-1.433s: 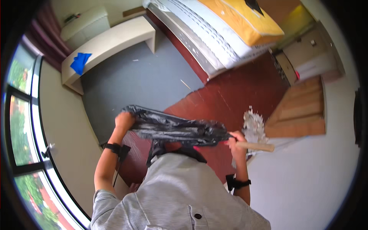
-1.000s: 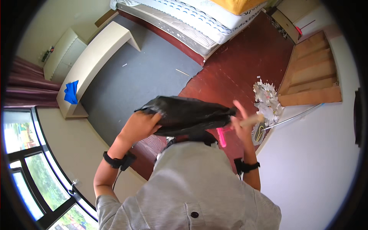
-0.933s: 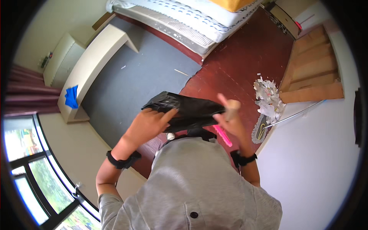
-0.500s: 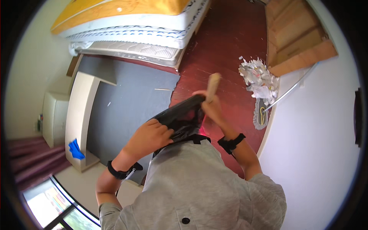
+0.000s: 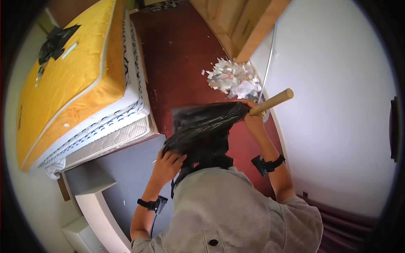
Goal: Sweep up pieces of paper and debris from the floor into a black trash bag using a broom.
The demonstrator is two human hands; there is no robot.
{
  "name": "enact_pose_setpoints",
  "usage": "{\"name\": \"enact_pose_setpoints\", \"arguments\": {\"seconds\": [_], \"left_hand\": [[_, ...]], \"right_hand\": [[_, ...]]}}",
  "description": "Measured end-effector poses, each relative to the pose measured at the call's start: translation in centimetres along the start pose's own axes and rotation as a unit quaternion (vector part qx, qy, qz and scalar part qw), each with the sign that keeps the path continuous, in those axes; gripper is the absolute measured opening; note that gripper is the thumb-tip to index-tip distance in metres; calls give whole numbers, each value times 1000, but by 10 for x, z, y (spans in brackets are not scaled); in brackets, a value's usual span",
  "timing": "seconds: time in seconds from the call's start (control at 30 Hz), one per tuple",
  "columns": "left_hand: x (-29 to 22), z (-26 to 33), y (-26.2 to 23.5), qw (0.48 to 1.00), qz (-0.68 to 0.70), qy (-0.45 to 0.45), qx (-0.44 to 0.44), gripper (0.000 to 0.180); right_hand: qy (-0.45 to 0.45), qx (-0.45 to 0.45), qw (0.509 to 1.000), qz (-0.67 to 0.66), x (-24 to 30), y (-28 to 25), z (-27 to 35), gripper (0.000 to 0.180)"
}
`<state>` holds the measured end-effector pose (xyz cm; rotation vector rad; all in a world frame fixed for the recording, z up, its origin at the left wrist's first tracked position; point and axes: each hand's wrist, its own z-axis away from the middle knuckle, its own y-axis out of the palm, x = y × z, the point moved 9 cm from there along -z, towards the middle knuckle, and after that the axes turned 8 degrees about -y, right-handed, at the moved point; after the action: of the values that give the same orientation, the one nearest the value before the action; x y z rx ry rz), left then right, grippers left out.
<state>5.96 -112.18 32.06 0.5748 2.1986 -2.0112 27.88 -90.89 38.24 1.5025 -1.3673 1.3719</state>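
A black plastic bag (image 5: 206, 124) is stretched between my two hands in front of my body. My left hand (image 5: 168, 167) has its fingers closed on the bag's near left edge. At the far right corner, my right hand (image 5: 255, 119) grips the bag together with a pale wooden stick (image 5: 276, 101). The stick's rounded end points up and right, past my fist; its lower part is hidden. Whether the bag's mouth is spread apart I cannot tell.
Torn paper scraps (image 5: 236, 78) lie heaped on the dark red floor (image 5: 177, 63), beside a wooden cabinet (image 5: 257, 29). A metal pole (image 5: 270, 55) leans on the right wall. Stacked mattresses (image 5: 80, 84) stand left, with a crumpled black bag (image 5: 57, 44) on top.
My view has turned leftward, bringing the mattress top into sight. The bag is spread wider and hangs further forward. The wooden stick has tilted from nearly upright to rightward.
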Motion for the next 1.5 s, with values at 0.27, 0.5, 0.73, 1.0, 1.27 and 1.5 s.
{"name": "enact_pose_setpoints", "arguments": {"seconds": [0.27,0.5,0.73,1.0,1.27,1.5], "left_hand": [[18,-194,-19,950,296,-96,30,50],[151,-227,46,943,236,-229,-50,40],[233,-266,48,893,203,-395,-72,26],[295,-293,147,830,141,-535,74,48],[330,-305,302,794,101,-537,267,54],[355,-310,389,821,149,-451,316,45]], "right_hand": [[-171,92,977,86,37,23,-33,29],[-21,33,990,132,-84,-32,-61,16],[461,129,856,-195,-285,-71,20,27],[534,13,720,-442,-263,-95,39,43],[649,-195,701,-221,-312,-130,118,32],[761,2,615,-206,-298,-44,111,37]]}}
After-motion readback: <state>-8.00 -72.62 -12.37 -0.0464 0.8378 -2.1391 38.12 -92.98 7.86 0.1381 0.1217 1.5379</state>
